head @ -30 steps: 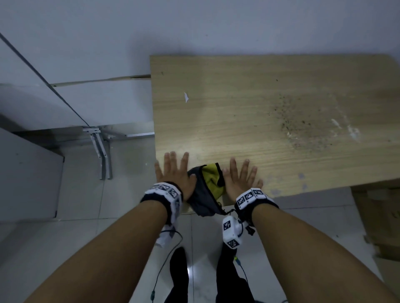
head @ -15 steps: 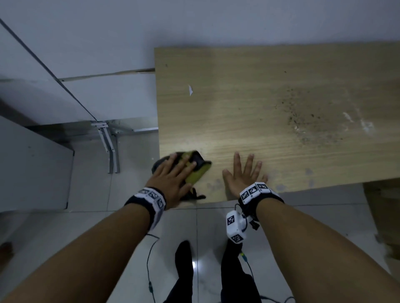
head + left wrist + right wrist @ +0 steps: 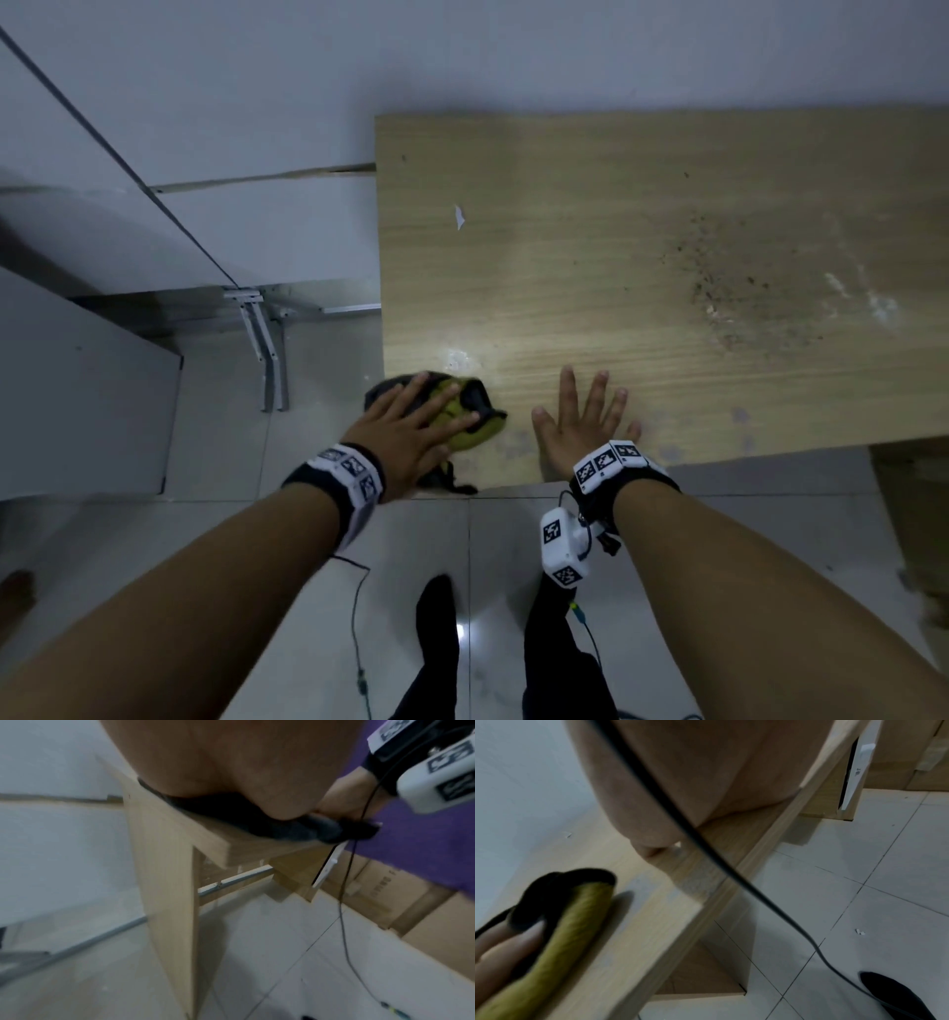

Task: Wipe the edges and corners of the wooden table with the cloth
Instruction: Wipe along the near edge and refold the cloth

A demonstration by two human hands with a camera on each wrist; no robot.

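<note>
A yellow-green and dark grey cloth lies bunched on the near left corner of the wooden table. My left hand presses flat on it with straight fingers; part of the cloth hangs over the left and front edges. In the left wrist view the dark cloth is squeezed under my palm at the table corner. My right hand rests flat on the tabletop with fingers spread, just right of the cloth, empty. The right wrist view shows the cloth with my left fingers on it.
Dark crumbs and a whitish stain mark the table's right part. A white scrap lies near the left edge. A white cabinet and metal legs stand left of the table. Cardboard boxes sit under it.
One second ago the cloth lay at the front edge between both hands. My left hand got on top of it and slid it left to the corner, where it stays. The right hand stays flat.
</note>
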